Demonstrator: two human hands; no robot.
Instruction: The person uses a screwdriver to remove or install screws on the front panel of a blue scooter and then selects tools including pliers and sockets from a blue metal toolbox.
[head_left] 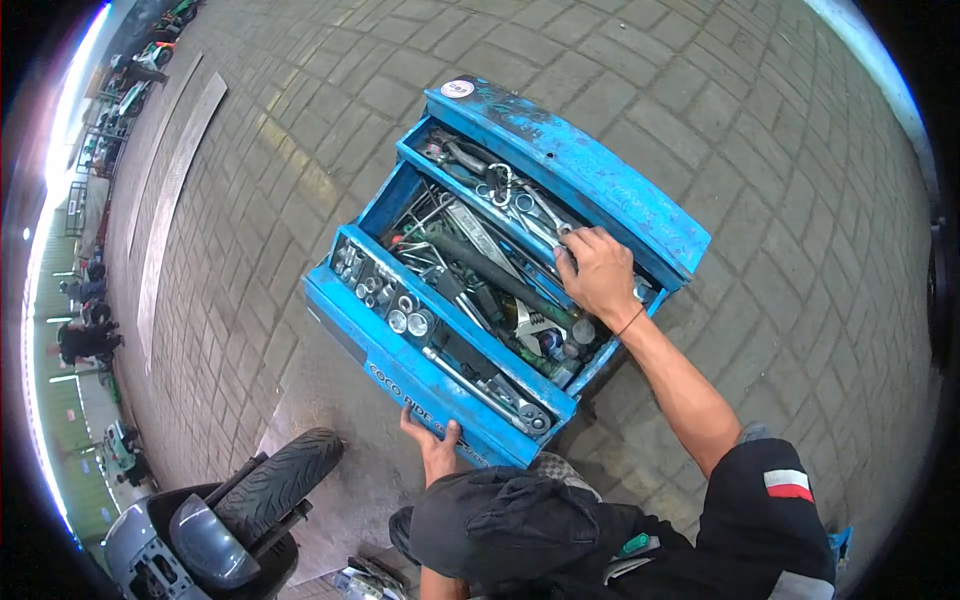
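A blue metal cantilever toolbox (625,195) stands unfolded before me, its trays spread apart. My right hand (600,272) reaches over the far tray, fingers bent and closed at the end of a wrench (543,212); the fingertips are partly hidden. Beside that wrench lie other wrenches, a carabiner (500,185) and pliers (455,152). My left hand (432,442) rests against the box's near outer wall, thumb and fingers apart. In the near tray are several sockets (398,321) and a ratchet (532,415). The deep middle compartment holds an adjustable wrench (530,325) and a dark rod (490,265).
A scooter part with a black tyre (285,480) stands at the lower left, near my left arm. Grey paving (270,220) surrounds the box. Long flat boards (180,200) lie farther left. At the far left edge are people (88,342) and parked vehicles.
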